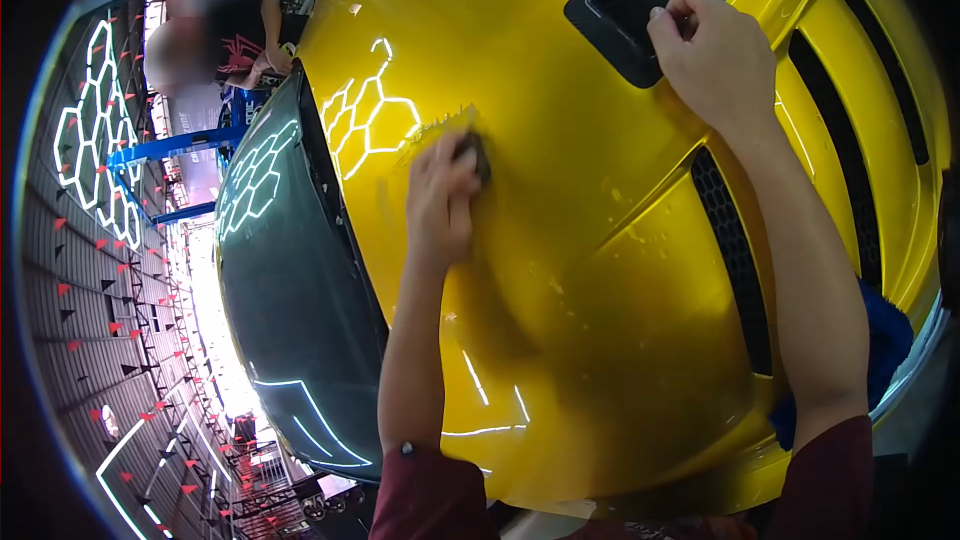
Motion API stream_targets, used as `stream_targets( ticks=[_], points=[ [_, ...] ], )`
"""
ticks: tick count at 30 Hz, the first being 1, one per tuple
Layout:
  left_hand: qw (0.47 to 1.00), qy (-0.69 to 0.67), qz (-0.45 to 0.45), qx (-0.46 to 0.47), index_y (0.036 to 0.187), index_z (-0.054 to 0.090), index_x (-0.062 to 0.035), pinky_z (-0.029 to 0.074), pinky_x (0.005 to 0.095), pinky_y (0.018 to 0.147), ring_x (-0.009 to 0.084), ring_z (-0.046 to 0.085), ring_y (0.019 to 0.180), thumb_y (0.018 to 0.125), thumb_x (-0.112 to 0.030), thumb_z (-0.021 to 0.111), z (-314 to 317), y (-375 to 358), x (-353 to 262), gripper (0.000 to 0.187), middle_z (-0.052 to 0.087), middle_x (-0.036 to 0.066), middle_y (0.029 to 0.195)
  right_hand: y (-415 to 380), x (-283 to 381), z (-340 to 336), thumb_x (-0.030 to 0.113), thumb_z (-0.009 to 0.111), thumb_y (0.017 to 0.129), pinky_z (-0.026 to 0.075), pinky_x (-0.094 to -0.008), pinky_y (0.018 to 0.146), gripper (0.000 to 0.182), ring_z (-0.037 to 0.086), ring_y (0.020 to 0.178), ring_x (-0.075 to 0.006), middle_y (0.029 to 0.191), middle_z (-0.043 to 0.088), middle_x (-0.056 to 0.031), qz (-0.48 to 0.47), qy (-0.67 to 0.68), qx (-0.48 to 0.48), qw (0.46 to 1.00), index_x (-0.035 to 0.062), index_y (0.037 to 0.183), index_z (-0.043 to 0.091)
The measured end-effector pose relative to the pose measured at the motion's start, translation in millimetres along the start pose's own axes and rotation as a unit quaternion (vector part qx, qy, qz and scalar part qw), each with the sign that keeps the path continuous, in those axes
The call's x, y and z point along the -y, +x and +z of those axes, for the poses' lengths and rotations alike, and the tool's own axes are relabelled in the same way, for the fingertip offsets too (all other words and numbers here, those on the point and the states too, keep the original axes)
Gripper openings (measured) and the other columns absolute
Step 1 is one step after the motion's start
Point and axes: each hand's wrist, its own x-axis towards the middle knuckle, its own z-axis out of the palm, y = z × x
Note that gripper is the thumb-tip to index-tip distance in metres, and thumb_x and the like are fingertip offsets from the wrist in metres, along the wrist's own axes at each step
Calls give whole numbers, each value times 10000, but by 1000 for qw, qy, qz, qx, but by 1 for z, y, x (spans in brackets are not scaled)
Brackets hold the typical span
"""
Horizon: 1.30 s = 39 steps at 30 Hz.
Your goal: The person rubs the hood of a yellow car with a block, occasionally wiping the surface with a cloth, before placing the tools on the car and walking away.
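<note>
A glossy yellow car hood (pixel 600 310) fills most of the head view. My left hand (pixel 438 200) is closed around a small dark block (pixel 473 158), blurred by motion, which it presses against the hood. Wet-looking streaks and ripples (pixel 440 125) show on the surface just beyond those fingers. My right hand (pixel 718 58) is curled closed over the edge of a black hood scoop (pixel 625 25). Thumb and forefinger come together there, and whatever they pinch, if anything, is too small to make out.
Black mesh vents (pixel 730 260) cut the hood on the right. A blue cloth (pixel 885 340) lies at the right edge. The dark windshield (pixel 300 310) is on the left. Beyond it are another person (pixel 235 40) and a blue metal frame (pixel 180 148).
</note>
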Motion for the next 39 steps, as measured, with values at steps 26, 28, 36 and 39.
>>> stream_targets(
  ticks=[26, 28, 36, 39],
  points=[
    [999, -19, 11, 48, 1000, 678, -36, 474, 524, 1050, 460, 585, 1221, 836, 9, 682, -14, -39, -38, 170, 649, 205, 1331, 10, -3, 3, 363, 676, 925, 554, -488, 713, 269, 708, 801, -402, 793, 722, -159, -25, -31, 10, 999, 94, 923, 679],
    [998, -59, -15, 8, 1011, 671, -38, 457, 510, 1059, 450, 574, 1229, 865, 6, 661, -7, 8, -20, 154, 642, 196, 1333, 21, -9, 5, 352, 668, 954, 554, -475, 696, 268, 709, 768, -396, 789, 717, -157, -38, 13, 1, 999, 85, 942, 662],
    [997, -43, -51, -26, 1091, 654, -10, 480, 490, 1041, 441, 576, 1245, 877, 0, 705, -55, -96, -101, 220, 630, 185, 1367, 20, 2, 2, 212, 691, 991, 483, -340, 658, 246, 550, 670, -145, 721, 610, -82, -36, 220, -11, 975, -4, 882, 647],
    [972, -77, -94, -203, 1133, 653, -8, 509, 474, 1018, 449, 613, 1206, 920, -24, 707, -72, -115, -142, 220, 643, 210, 1357, -70, 46, -19, 102, 672, 996, 459, -268, 700, 96, 522, 757, -97, 828, 586, -5, -16, 373, 88, 923, 33, 964, 614]
  ],
)
